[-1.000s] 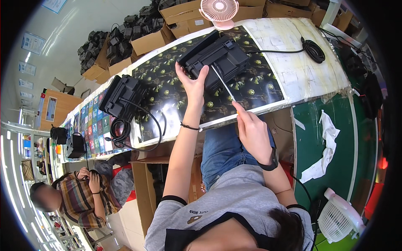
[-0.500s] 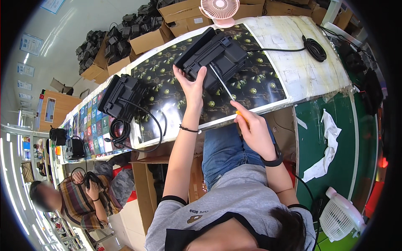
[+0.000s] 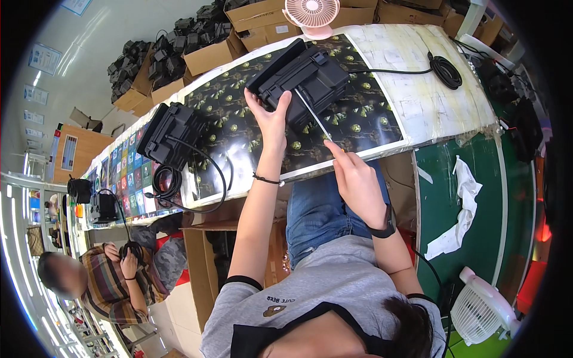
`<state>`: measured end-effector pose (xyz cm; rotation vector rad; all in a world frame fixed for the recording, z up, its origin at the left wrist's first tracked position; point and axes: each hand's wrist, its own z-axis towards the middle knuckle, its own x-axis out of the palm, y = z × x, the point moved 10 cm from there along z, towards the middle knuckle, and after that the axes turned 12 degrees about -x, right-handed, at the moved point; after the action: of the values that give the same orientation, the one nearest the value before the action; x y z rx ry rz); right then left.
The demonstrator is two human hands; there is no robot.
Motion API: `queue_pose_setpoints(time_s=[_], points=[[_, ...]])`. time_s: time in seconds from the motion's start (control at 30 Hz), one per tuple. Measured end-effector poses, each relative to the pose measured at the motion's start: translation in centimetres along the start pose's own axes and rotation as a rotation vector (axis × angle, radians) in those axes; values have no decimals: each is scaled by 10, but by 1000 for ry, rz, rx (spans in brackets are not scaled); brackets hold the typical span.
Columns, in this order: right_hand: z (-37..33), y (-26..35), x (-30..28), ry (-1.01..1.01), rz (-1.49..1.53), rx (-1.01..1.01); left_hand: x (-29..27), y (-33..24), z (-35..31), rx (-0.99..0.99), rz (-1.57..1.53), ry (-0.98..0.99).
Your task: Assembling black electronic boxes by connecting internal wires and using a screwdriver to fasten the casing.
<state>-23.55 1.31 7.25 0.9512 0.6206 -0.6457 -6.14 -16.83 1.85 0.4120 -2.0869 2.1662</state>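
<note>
On the dark patterned mat [image 3: 239,98] rests a boxy black plastic device [image 3: 316,77] with a wide flat flange. My left hand [image 3: 270,119] grips its near left corner, thumb raised along the side and fingers around the flange. In my right hand [image 3: 361,190] is a screwdriver [image 3: 315,116]. Its long metal shaft slants up and left, with the tip at a recess in the device's near side. The fingers wrap the handle and mostly hide it; the index finger points along the shaft.
A second black device [image 3: 173,134] with a coiled cable lies left. Another coiled black cable [image 3: 446,71] lies right, joined to the held device. A pink fan [image 3: 311,15] stands at the back edge, a white fan [image 3: 477,310] lower right. A co-worker [image 3: 113,280] sits lower left.
My right hand has rolled over, so the yellow handle seen before is now hidden in it. The screwdriver tip stays at the recess, and my left hand keeps its grip.
</note>
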Motion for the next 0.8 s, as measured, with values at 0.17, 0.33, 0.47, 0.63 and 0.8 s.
queue_pose_setpoints(time_s=[0.17, 0.33, 0.47, 0.63, 0.8], points=[[3, 1, -7, -54, 179, -7, -1, -2, -2, 16, 44, -38], [1, -3, -2, 23, 132, 91, 1, -3, 2, 4, 30, -11], [9, -2, -9, -75, 307, 10, 1, -2, 2, -21, 32, -11], [-5, -26, 24, 90, 945, 366, 1, -3, -1, -35, 3, -29], [-13, -23, 44, 20, 1559, 527, 1, -3, -1, -73, 15, -31]])
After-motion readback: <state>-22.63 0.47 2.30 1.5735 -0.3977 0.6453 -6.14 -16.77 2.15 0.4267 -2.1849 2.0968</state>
